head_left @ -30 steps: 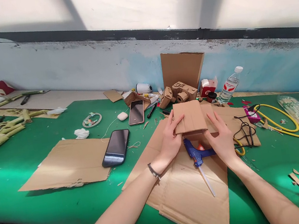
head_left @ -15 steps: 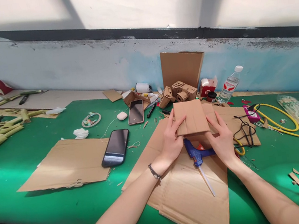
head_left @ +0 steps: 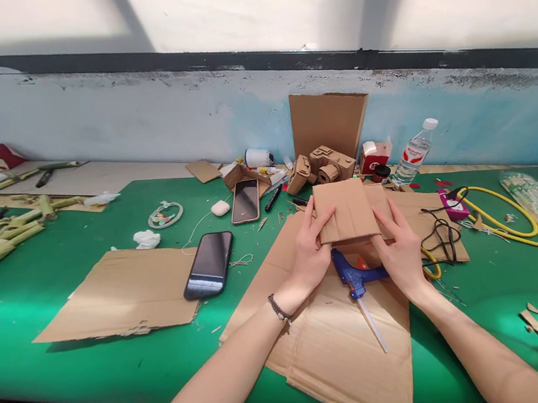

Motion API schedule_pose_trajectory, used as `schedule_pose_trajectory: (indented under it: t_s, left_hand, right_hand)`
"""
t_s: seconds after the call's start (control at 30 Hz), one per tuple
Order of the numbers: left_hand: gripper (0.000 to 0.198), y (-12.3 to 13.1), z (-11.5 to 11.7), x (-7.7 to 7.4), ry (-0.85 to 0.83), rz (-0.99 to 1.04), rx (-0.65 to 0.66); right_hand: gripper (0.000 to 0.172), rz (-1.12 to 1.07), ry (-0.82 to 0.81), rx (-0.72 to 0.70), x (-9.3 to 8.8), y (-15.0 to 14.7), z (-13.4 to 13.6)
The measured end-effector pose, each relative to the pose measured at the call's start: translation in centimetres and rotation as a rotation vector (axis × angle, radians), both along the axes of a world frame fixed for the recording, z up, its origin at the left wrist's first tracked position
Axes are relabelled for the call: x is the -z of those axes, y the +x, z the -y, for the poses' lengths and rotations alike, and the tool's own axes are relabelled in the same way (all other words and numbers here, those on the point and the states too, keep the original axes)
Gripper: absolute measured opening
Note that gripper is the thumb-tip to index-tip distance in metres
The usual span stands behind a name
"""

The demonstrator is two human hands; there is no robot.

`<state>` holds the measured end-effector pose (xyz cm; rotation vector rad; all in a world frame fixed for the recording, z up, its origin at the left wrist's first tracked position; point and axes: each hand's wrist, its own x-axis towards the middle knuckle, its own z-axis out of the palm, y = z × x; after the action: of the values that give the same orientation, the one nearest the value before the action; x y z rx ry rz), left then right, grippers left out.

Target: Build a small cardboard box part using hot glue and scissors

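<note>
A small rectangular cardboard piece is held up above the table between both hands. My left hand grips its left edge, thumb on top and fingers behind. My right hand holds its right lower edge the same way. Directly under the piece lies a blue glue gun with a white glue stick poking toward me. It rests on a large flat cardboard sheet that hangs over the front edge of the green table.
Left of my hands a black phone lies on another cardboard sheet. A second phone, cardboard camera model, water bottle, yellow cord and black cable crowd the back and right.
Both hands and the cardboard piece have barely shifted, just a slight tilt of the piece. Nothing else moved.
</note>
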<state>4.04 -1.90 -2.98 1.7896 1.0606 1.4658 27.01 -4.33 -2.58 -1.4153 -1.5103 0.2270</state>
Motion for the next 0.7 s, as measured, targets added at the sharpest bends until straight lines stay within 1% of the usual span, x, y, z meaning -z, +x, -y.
schedule_pose_trajectory:
  t_s: [0.1,0.23,0.37,0.5,0.57,0.7]
  left_hand:
    - [0.074,-0.2,-0.4,0.1,0.005,0.007,-0.035]
    - [0.07,-0.6,-1.0,0.4,-0.061,0.04,-0.08]
    - [0.064,-0.7,-1.4,0.5,-0.068,0.045,-0.067]
    - [0.063,-0.4,-1.3,0.4,-0.065,0.01,0.021]
    - [0.068,-0.2,-1.1,0.4,-0.096,0.005,0.067]
    - [0.102,0.1,-0.7,0.4,-0.154,-0.026,0.138]
  right_hand:
    - [0.053,0.061,-0.015,-0.042,0.3,0.3,-0.4]
    - [0.064,0.09,-0.053,-0.121,0.5,0.2,-0.7]
    - [0.06,-0.035,-0.061,-0.138,0.1,0.1,-0.5]
    - [0.056,-0.179,-0.032,-0.083,-0.6,0.4,-0.5]
    - [0.052,-0.211,-0.003,-0.053,-0.9,0.6,-0.5]
    - [0.044,-0.179,0.073,-0.047,-1.0,0.3,-0.4]
